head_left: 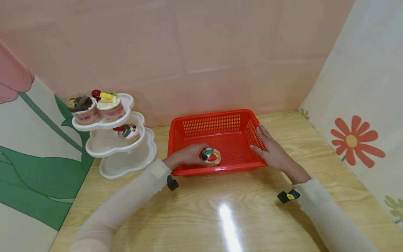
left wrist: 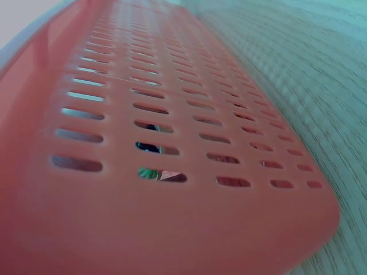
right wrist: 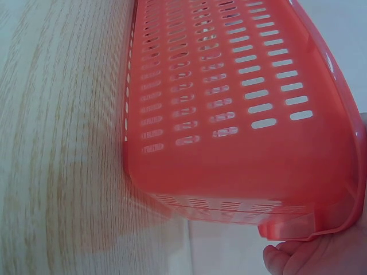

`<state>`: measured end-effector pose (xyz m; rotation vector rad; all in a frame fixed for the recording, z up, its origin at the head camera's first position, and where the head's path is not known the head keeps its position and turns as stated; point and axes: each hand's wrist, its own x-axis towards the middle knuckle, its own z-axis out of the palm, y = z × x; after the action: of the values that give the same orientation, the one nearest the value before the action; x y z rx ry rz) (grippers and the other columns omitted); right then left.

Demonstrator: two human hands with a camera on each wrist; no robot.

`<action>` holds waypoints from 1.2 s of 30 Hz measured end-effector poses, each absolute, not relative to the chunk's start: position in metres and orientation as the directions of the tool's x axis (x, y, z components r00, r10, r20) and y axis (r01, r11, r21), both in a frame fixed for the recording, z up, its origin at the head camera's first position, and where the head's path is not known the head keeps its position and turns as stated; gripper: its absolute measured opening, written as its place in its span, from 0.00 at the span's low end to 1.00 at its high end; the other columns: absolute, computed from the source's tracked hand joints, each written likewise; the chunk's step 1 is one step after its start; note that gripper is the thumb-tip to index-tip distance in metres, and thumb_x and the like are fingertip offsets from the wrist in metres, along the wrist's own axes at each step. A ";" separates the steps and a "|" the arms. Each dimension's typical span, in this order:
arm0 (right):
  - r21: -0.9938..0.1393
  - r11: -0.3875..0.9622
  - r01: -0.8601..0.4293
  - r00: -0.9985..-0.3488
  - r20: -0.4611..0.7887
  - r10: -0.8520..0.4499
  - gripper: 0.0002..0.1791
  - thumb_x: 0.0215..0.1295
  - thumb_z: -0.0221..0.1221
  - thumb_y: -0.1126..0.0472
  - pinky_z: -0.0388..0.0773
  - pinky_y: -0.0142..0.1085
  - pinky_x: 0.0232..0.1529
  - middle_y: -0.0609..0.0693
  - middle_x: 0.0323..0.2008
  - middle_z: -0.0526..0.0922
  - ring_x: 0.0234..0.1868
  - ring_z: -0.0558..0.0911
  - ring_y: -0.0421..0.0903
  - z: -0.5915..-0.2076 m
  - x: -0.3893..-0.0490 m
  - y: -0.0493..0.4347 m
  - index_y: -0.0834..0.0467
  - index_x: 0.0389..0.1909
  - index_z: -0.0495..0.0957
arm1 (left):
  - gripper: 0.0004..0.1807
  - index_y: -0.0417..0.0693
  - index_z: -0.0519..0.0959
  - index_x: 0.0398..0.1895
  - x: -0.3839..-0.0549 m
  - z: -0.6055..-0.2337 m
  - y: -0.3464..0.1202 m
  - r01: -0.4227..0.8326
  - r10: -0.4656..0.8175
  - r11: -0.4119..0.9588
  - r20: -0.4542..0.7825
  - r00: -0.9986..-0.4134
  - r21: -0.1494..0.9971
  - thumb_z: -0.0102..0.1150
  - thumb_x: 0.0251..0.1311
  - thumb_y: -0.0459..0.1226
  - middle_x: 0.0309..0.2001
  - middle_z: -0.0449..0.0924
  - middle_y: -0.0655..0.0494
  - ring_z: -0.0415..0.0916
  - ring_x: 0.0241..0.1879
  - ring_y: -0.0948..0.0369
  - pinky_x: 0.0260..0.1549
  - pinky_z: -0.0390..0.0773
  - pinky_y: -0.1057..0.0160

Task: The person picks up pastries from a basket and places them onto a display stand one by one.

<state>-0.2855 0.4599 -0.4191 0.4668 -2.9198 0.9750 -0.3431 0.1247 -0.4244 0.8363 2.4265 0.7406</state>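
In the head view my left hand reaches over the front left of a red plastic basket and holds a small fruit tart low inside it. The tart has red and green pieces on a pale crust. My right hand grips the basket's right rim, thumb on the inner side and the other fingers along the outside. The left wrist view shows the basket's slotted wall, with bits of green and red behind the slots. In the right wrist view, my right hand's fingers curl below the rim at a corner.
Left of the basket stands a white three-tier stand. Its top tier bears a chocolate-topped dessert cup and a cream one with fruit; a pink-topped tart sits on the middle tier. A wall rises behind the wooden table.
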 end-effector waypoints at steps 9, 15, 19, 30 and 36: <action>-0.574 0.771 -0.278 -0.958 0.105 -0.267 0.46 0.76 0.55 0.48 0.56 0.68 0.68 0.61 0.81 0.36 0.79 0.46 0.66 -0.418 -0.284 0.459 0.66 0.79 0.41 | 0.32 0.50 0.72 0.62 -0.345 -0.424 0.123 0.382 0.646 0.672 -0.250 -0.721 0.635 0.76 0.55 0.40 0.56 0.78 0.54 0.75 0.54 0.58 0.59 0.77 0.57; -0.578 0.764 -0.286 -0.955 0.107 -0.276 0.46 0.76 0.55 0.49 0.57 0.68 0.67 0.61 0.81 0.36 0.78 0.47 0.66 -0.418 -0.285 0.459 0.66 0.79 0.41 | 0.34 0.51 0.70 0.63 -0.344 -0.424 0.122 0.385 0.653 0.673 -0.262 -0.711 0.632 0.76 0.55 0.39 0.58 0.77 0.52 0.74 0.57 0.56 0.60 0.76 0.55; -0.581 0.760 -0.291 -0.954 0.111 -0.280 0.45 0.76 0.55 0.49 0.56 0.69 0.68 0.61 0.81 0.35 0.79 0.46 0.66 -0.418 -0.286 0.460 0.66 0.79 0.41 | 0.36 0.51 0.68 0.65 -0.344 -0.424 0.123 0.376 0.653 0.678 -0.282 -0.703 0.632 0.76 0.55 0.37 0.61 0.75 0.52 0.73 0.59 0.56 0.63 0.74 0.54; -0.587 0.755 -0.292 -0.954 0.119 -0.277 0.46 0.76 0.55 0.48 0.57 0.68 0.68 0.60 0.81 0.36 0.79 0.46 0.65 -0.418 -0.285 0.460 0.66 0.79 0.42 | 0.36 0.51 0.68 0.66 -0.345 -0.425 0.124 0.327 0.639 0.689 -0.330 -0.695 0.646 0.76 0.55 0.36 0.60 0.76 0.54 0.72 0.58 0.57 0.64 0.73 0.53; -0.584 0.759 -0.289 -0.954 0.110 -0.279 0.43 0.76 0.54 0.48 0.61 0.69 0.64 0.60 0.81 0.36 0.78 0.49 0.68 -0.416 -0.284 0.459 0.66 0.79 0.47 | 0.34 0.50 0.69 0.65 -0.344 -0.425 0.124 0.326 0.635 0.691 -0.326 -0.700 0.645 0.74 0.58 0.37 0.58 0.76 0.54 0.73 0.56 0.57 0.63 0.74 0.55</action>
<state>-0.2844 0.4590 -0.4156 0.4738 -2.9307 0.9771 -0.3443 0.1235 -0.4245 0.7360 2.3610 0.7588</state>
